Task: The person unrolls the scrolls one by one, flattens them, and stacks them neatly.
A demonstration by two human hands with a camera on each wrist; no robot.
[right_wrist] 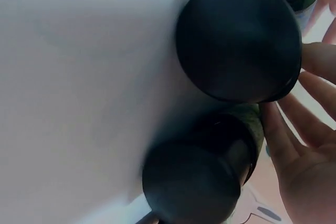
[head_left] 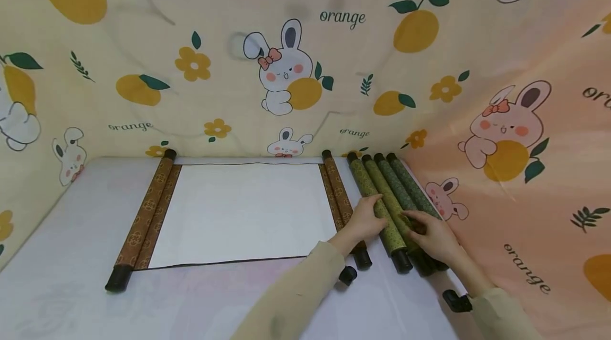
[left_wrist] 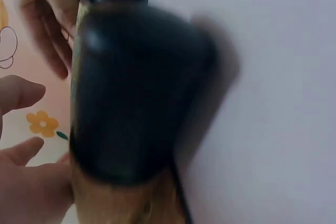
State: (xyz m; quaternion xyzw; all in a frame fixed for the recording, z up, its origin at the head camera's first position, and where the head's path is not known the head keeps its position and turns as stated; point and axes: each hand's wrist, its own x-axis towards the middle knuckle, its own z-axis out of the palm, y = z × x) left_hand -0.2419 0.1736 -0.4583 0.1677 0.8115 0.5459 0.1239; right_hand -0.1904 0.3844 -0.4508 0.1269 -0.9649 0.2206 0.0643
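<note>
Several green patterned rolled scrolls with black ends lie side by side at the right in the head view. My left hand (head_left: 365, 219) is over the leftmost, yellow-green rolled scroll (head_left: 392, 231), its fingers touching the top. In the left wrist view its thumb and finger (left_wrist: 23, 150) stand apart. My right hand (head_left: 431, 236) holds the second rolled scroll (head_left: 391, 183) from the right side. The right wrist view shows its fingers (right_wrist: 317, 95) against that roll, behind a large black end (right_wrist: 239, 40). Part of the grip is hidden.
Left of the rolls, an unrolled scroll (head_left: 243, 212) shows a blank white sheet between brown rollers (head_left: 147, 212). The left forearm crosses its right roller (head_left: 338, 191). A fabric backdrop (head_left: 200, 22) with rabbits and oranges rises behind and right of the white table (head_left: 167, 308).
</note>
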